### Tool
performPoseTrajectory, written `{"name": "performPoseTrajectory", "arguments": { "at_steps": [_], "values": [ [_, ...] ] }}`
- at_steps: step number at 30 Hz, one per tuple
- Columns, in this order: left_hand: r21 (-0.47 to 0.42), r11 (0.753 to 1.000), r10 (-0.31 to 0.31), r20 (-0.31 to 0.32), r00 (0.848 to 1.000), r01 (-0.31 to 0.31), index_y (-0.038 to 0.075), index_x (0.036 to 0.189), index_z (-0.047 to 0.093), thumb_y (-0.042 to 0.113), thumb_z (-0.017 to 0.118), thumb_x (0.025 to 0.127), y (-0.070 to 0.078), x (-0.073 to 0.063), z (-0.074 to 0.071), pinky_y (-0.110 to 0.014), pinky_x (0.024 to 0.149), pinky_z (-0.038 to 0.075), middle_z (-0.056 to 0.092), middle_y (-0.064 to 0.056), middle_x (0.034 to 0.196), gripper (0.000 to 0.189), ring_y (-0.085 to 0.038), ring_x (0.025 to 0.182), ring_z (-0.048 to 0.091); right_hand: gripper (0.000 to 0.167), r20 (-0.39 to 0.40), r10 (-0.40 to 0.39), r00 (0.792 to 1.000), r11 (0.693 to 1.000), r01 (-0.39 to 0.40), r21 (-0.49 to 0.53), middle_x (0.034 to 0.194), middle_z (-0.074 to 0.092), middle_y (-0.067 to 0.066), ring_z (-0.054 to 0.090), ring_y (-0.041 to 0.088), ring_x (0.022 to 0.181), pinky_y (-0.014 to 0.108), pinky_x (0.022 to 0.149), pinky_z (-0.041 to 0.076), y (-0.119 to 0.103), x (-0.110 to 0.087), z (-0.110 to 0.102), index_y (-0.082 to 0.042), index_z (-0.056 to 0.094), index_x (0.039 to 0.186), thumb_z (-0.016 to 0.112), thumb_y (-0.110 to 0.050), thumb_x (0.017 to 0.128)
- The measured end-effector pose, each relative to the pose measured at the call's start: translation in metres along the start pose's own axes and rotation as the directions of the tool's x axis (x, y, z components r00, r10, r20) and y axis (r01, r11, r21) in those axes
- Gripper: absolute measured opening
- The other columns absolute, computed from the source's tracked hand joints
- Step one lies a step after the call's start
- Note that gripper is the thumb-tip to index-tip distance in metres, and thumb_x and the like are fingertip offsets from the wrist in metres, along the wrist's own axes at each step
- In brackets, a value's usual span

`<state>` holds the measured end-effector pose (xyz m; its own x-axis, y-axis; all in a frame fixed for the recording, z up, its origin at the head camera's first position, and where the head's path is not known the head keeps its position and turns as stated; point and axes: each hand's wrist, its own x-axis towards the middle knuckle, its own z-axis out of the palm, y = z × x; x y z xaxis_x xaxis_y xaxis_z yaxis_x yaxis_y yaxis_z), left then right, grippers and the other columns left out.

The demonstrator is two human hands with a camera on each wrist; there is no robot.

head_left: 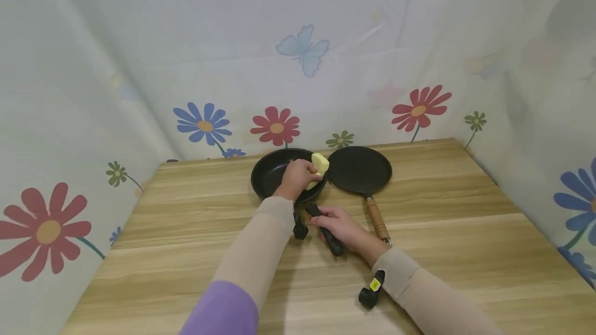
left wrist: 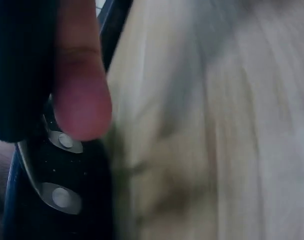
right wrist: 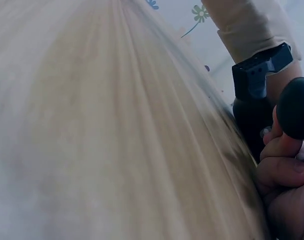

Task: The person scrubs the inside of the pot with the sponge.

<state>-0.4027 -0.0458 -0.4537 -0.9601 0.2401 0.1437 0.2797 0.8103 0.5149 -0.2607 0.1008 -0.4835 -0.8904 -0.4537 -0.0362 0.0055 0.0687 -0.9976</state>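
A deep black frying pan (head_left: 270, 172) is at the back of the table, its inside facing up. My left hand (head_left: 295, 177) reaches over it and pinches a pale yellow sponge (head_left: 320, 162) at the pan's right side. With curled fingers my right hand (head_left: 344, 227) grips the pan's black handle (head_left: 329, 237). The handle's rounded end (right wrist: 294, 107) and the curled fingers (right wrist: 284, 170) show in the right wrist view. In the left wrist view a fingertip (left wrist: 84, 107) hangs before the pan's dark wall (left wrist: 91, 210) with its two rivets.
Right beside the frying pan lies a flat black pan (head_left: 360, 168) with a wooden handle (head_left: 376, 217) that runs toward the right forearm. Both stand on a wood-grain table (head_left: 195, 221). A flower-printed curtain (head_left: 233, 66) closes off the back and sides.
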Motion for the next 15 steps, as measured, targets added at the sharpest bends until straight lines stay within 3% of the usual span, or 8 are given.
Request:
{"name": "performPoseTrajectory", "arguments": {
  "at_steps": [4, 12, 15],
  "values": [
    [0.059, 0.998, 0.026, 0.052, 0.998, -0.029, 0.011, 0.065, 0.071, 0.029, 0.084, 0.083, 0.0038, 0.0014, 0.0001, -0.027, 0.062, 0.036, 0.052, 0.007, 0.059, 0.029, -0.014, 0.063, 0.043, 0.031, 0.009, 0.006, 1.000, 1.000, -0.006, -0.010, 0.063, 0.055, 0.005, 0.052, 0.011, 0.052, 0.024, 0.050, 0.042, -0.0024, -0.0013, 0.0013, 0.013, 0.059, 0.111, 0.058, -0.015, 0.099],
    [0.055, 0.996, 0.054, 0.162, 0.985, -0.064, 0.013, 0.059, 0.056, 0.029, 0.081, 0.087, 0.0025, 0.0047, -0.0060, -0.026, 0.059, 0.033, 0.041, 0.007, 0.057, 0.041, -0.013, 0.058, 0.039, 0.025, -0.001, 0.019, 1.000, 1.000, -0.019, -0.021, 0.065, 0.055, 0.005, 0.052, 0.011, 0.052, 0.023, 0.050, 0.043, -0.0075, -0.0019, 0.0037, 0.012, 0.060, 0.107, 0.057, -0.012, 0.099],
    [0.052, 0.994, 0.088, 0.189, 0.978, -0.099, 0.012, 0.064, 0.063, 0.027, 0.080, 0.088, 0.0027, 0.0034, -0.0093, -0.026, 0.063, 0.036, 0.048, 0.007, 0.061, 0.032, -0.013, 0.061, 0.042, 0.025, -0.022, 0.019, 1.000, 0.999, -0.020, -0.034, 0.063, 0.055, 0.004, 0.052, 0.011, 0.051, 0.023, 0.050, 0.042, -0.0077, -0.0011, 0.0066, 0.014, 0.060, 0.107, 0.056, -0.010, 0.099]
  ]
}}
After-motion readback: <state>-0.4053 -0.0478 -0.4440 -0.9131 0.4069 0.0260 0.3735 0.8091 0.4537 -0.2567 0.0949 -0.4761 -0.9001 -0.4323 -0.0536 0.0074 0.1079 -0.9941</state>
